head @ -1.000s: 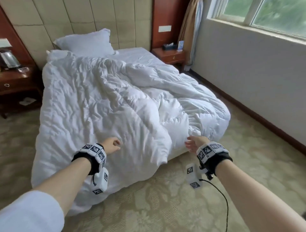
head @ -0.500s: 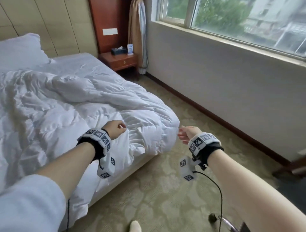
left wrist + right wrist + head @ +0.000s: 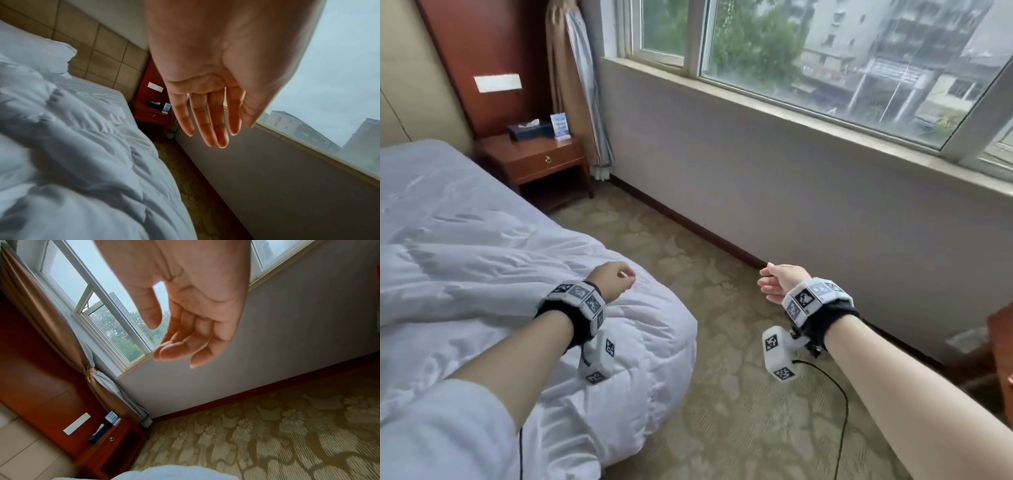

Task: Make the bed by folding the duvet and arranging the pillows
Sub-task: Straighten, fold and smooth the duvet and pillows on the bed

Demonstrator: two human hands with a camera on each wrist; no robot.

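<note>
The duvet point(image 3: 482, 291) is big, white and puffy, and it lies all crumpled on the bed, filling the head view from 7 o'clock up to 10 o'clock. Its rounded corner point(image 3: 671, 342) hangs over the end of the bed, near the carpet point(image 3: 722, 394). It looks soft and floppy, and light for its size, so it will likely sag and bunch up when lifted. The best places to grab look like the corners and the edge, one for each hand, with a big pinch of cloth so it does not slip out.

The left hand point(image 3: 611, 281) is over the duvet at about 8 o'clock. Its fingers point(image 3: 207, 123) are straight and holding nothing. The right hand point(image 3: 780, 282) is out over the carpet at about 4 o'clock, fingers loosely bent, also holding nothing.

A pillow point(image 3: 35, 50) sits at the head of the bed. A wooden nightstand point(image 3: 541, 164) stands at 10 o'clock, under the window point(image 3: 842, 61).
</note>
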